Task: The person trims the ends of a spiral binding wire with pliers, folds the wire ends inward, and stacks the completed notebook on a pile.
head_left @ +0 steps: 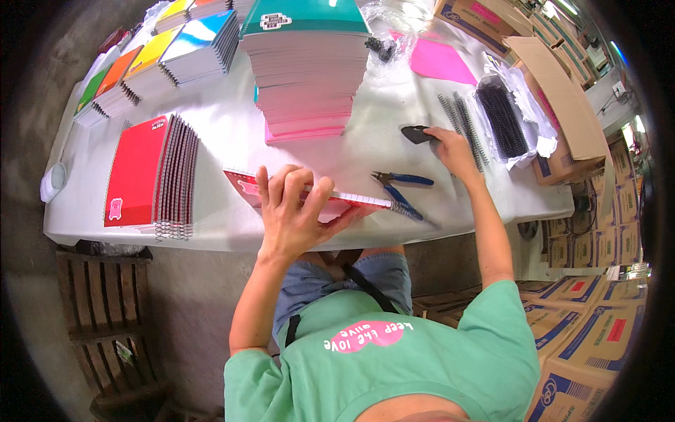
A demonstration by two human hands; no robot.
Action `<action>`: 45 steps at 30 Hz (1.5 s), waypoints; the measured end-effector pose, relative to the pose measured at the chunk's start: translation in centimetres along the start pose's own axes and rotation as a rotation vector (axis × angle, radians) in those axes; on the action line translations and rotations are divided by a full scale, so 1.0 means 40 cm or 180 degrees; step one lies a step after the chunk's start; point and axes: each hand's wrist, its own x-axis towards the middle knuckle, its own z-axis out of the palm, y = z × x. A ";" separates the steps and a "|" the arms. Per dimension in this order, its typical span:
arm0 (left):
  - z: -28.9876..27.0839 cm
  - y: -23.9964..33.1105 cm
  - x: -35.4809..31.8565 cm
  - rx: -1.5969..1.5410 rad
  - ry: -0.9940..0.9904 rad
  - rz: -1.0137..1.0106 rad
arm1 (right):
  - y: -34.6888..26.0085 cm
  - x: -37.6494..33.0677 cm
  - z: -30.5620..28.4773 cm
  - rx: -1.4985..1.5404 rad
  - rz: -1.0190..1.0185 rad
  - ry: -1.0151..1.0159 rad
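Observation:
My left hand [292,200] grips a red-covered notebook [246,186] tilted up at the table's near edge. A metal spiral coil [401,207] sticks out at the notebook's right end. My right hand [453,151] reaches farther out, its fingers closed on a small flat black object [416,133], whose kind I cannot make out. Between the two hands lie cutting pliers with blue handles [404,179], apart from both. Left of my left hand stands a stack of red spiral notebooks [137,172]. Beyond it rises a tall pile of teal-covered books or sheets [309,77].
Loose coils [463,123] lie right of my right hand, beside a paper-wrapped bundle of black coils [500,116]. An open cardboard box [562,105] stands at the right edge. Several coloured notebook stacks [200,46] fill the far left. A pink sheet [441,62] lies at the back.

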 end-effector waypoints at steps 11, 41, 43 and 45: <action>0.015 0.052 0.017 -0.0315 0.0346 -0.0659 | -0.307 0.017 -0.045 0.4305 -0.0892 -0.0801; 0.038 0.061 0.029 0.0121 0.0560 -0.0900 | -0.468 -0.058 -0.072 0.2742 0.0483 0.0685; 0.028 0.062 0.028 0.0108 0.0534 -0.0845 | -0.473 -0.057 -0.078 0.2647 0.0408 0.0456; 0.024 0.058 0.023 0.0117 0.0540 -0.0790 | -0.475 -0.048 -0.110 0.2192 0.0112 -0.0007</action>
